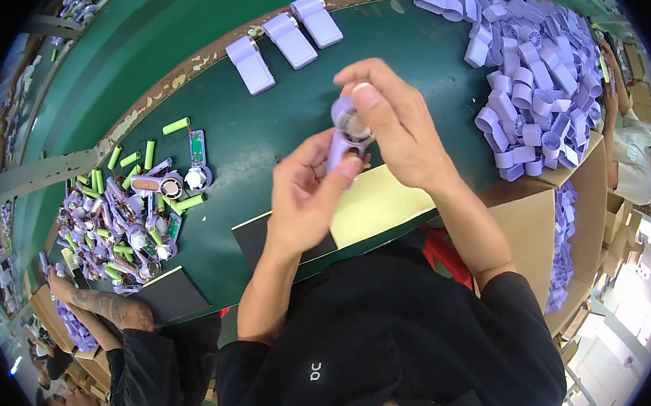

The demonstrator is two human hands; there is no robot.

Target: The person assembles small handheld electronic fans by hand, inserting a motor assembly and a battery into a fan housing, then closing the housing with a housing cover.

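In my left hand [298,193] is a light purple handheld fan [337,151], tilted, its handle between the thumb and curled fingers. Its round head has a pale, partly see-through centre, and a dark opening shows near my left thumb. My right hand [397,122] curves around the head from the right, thumb in front; its far fingers are partly hidden. Below both hands lies a yellow sheet [386,202], next to a black mat [254,240] at the bench's near edge.
Three purple fan housings [290,41] lie along the green bench's [222,127] far edge. Purple shells [532,75] pile up at right, above a cardboard box [520,227] of more. At left are fan parts with green batteries [119,217], a circuit board [198,148] and a co-worker's arm [110,305].
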